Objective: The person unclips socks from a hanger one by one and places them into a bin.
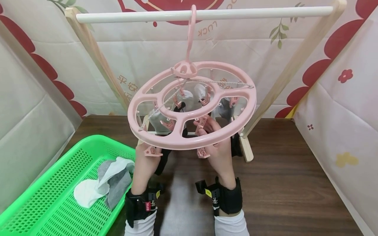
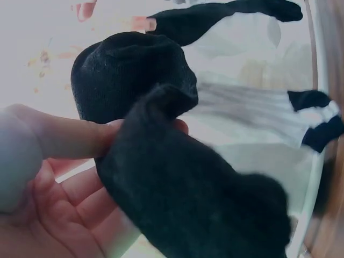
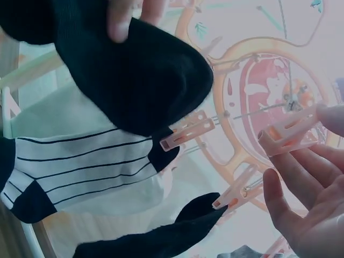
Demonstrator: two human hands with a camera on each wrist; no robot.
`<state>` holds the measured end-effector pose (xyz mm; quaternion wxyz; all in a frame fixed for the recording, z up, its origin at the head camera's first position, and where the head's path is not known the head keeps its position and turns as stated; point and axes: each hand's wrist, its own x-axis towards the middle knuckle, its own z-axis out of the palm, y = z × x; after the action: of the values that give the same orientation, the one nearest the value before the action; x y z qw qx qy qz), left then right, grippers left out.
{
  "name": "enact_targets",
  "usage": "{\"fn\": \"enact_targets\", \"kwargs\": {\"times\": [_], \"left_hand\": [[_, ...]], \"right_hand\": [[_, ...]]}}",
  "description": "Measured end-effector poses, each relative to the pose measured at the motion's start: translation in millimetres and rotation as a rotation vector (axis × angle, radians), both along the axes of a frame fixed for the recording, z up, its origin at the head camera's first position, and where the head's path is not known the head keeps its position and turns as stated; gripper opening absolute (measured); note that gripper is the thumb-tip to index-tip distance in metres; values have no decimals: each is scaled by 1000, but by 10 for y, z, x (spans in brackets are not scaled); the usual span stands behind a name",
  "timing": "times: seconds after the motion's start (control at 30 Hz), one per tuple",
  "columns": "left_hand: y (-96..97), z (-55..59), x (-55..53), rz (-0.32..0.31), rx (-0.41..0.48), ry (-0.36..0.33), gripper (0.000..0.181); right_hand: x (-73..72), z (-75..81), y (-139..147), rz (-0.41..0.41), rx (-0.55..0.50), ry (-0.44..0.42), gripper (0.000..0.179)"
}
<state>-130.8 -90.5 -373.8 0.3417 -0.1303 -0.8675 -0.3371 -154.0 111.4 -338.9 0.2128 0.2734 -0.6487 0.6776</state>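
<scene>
A round pink clip hanger (image 1: 192, 142) hangs tilted by its hook, with several clothespins dangling below. My left hand (image 2: 70, 172) pinches a black sock (image 2: 183, 177) between thumb and fingers, under the hanger's near left side. With my right hand (image 3: 317, 188) I hold a pink clothespin (image 3: 290, 131) between thumb and fingers. The black sock's end is near this clothespin but apart from it. A white sock with black stripes (image 3: 91, 166) and another black sock (image 3: 161, 236) hang from nearby clothespins. In the head view, the hanger's ring partly hides both hands.
The hanger's hook goes over a white rod (image 1: 260, 12) on a wooden stand (image 1: 283, 75). At the left, a green basket (image 1: 26, 177) holds grey and white socks (image 1: 113, 177). Printed cloth walls surround the brown table (image 1: 283, 190).
</scene>
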Motion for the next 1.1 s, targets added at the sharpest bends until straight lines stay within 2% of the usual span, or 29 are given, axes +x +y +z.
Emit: {"fn": "enact_targets", "kwargs": {"times": [0.03,0.07,0.2,0.4,0.5,0.77,0.83,0.97,1.1], "left_hand": [[-19,9,11,2,53,-20,23],[-39,19,23,12,69,-33,26],[-115,54,70,49,95,-68,17],[-211,152,141,96,115,-125,16],[-262,199,191,135,130,-141,21],[-379,339,375,207,222,-223,33],[-412,370,417,230,238,-211,33],[-488,415,503,339,240,-153,33],[-553,422,580,495,256,-146,34]], "right_hand": [[-3,0,4,-18,5,20,45],[-7,1,6,-33,3,39,46],[-3,-2,15,-89,-33,70,48],[21,-18,16,-134,-24,0,49],[30,-24,20,-125,-8,-24,52],[41,-22,50,-121,64,-3,54],[50,-12,50,-119,73,-10,54],[73,13,54,-109,125,-24,54],[98,45,86,-82,272,-22,55]]}}
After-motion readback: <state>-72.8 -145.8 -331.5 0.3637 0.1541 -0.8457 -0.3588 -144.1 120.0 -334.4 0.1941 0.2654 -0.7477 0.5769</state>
